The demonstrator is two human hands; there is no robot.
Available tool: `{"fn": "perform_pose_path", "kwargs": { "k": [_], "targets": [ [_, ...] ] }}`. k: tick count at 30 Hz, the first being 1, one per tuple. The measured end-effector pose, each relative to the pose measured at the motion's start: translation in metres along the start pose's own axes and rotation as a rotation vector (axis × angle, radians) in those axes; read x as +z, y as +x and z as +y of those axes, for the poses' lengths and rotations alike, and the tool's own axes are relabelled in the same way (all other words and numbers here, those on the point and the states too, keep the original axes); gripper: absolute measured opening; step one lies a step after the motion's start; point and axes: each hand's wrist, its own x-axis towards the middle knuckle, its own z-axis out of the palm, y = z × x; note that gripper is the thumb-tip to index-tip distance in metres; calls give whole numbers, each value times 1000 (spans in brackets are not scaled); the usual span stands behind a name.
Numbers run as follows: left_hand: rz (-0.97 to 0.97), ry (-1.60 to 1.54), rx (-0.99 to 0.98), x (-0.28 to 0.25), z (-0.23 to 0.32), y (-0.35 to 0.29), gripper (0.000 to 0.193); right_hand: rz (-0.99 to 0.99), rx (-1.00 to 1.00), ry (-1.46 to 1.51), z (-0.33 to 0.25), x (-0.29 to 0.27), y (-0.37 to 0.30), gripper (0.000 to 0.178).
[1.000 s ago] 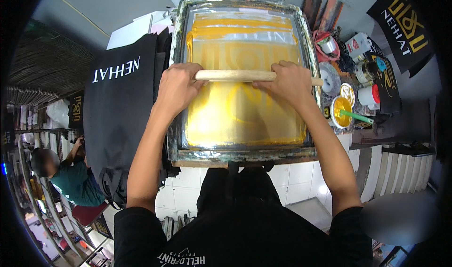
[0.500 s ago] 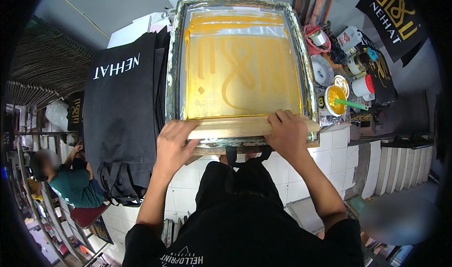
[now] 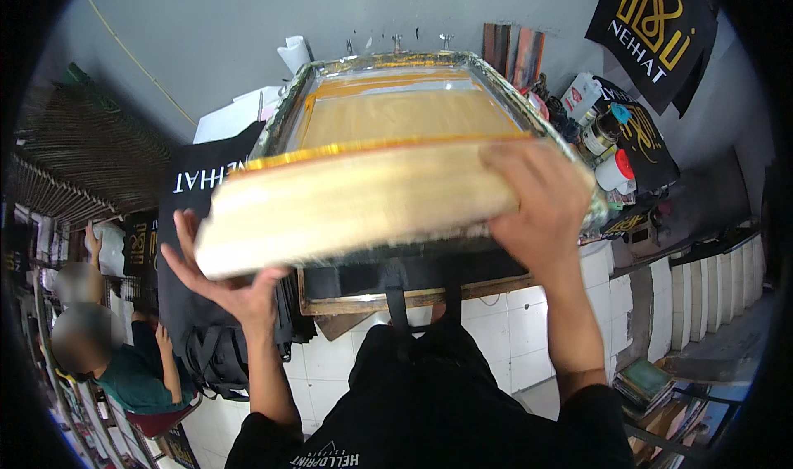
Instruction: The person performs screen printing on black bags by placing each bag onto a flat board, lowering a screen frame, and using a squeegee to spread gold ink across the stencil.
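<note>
A wide wooden squeegee (image 3: 355,204), blurred by motion, is raised close to me with yellow ink along its far edge. My right hand (image 3: 541,200) is closed around its right end. At the squeegee's left end, my left hand (image 3: 227,283) has its fingers spread apart; part of the hand is hidden behind the wood, and whether it touches is unclear. Beyond lies the printing screen (image 3: 396,109), yellow ink smeared over its mesh, its near part covered by the squeegee. Under the screen's near edge, a black bag (image 3: 421,275) shows on a wood-edged board, its handles hanging toward me.
Black printed bags (image 3: 186,246) are stacked on the left. Jars and a red-lidded tub (image 3: 615,171) stand right of the screen. A person in a green shirt (image 3: 140,378) sits at far left, another person partly visible behind. Wooden strips (image 3: 524,56) lean on the wall.
The squeegee has come up off the screen toward me, lifted by my right hand. My left hand has shifted left and its fingers have spread. The view has tilted up.
</note>
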Motion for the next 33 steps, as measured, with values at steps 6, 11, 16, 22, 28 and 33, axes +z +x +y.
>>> {"fn": "perform_pose_path", "kwargs": {
  "k": [6,11,16,22,28,33],
  "targets": [
    [-539,406,-617,53,-84,-13,49,-32,55,-209,25,-16,136,34],
    [-519,310,-856,20,-126,-13,22,-272,342,-80,36,-25,213,34],
    [-291,289,-681,-99,-133,23,19,-124,291,-90,49,-19,243,38],
    [-298,988,-607,-283,-124,96,28,-51,196,19,57,-9,258,38],
    [-370,1040,-218,-172,-124,61,29,-48,145,27,65,-4,263,37],
    [-816,984,-52,-38,-129,-13,36,-58,161,35,69,-7,264,36]
  ]
}}
